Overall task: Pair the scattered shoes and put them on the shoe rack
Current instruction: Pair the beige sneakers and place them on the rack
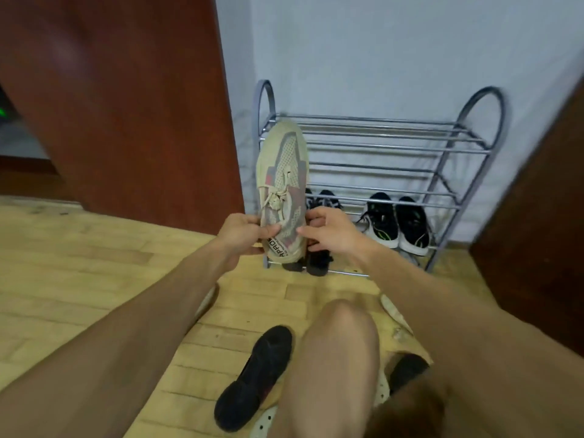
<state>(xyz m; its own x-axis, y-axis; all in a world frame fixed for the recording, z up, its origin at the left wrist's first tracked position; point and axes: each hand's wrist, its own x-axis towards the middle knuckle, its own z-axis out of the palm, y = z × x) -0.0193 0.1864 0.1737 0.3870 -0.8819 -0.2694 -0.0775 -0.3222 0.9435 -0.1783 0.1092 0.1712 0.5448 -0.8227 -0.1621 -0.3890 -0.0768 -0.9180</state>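
Both hands grip one beige knit sneaker (282, 188) at its heel end. Left hand (243, 232) is closed around the left side of the heel, thumb laid across the upper. Right hand (328, 230) is closed around the right side, fingers curled behind the shoe. The sneaker is held clear of the floor with its toe pointing up and away, laces facing the camera, in front of the left end of the shoe rack (373, 147).

The rack is a metal tube frame standing against a white wall (379, 52). Its upper tiers carry no shoes. On the lowest tier, a black pair with white soles (396, 222) sits at the right, and a dark pair (319, 229) sits at the left, partly hidden behind the held sneaker and the right hand.

On the wooden floor (79, 279) near the person's knee (341, 324), a black shoe (252, 377) lies loose.
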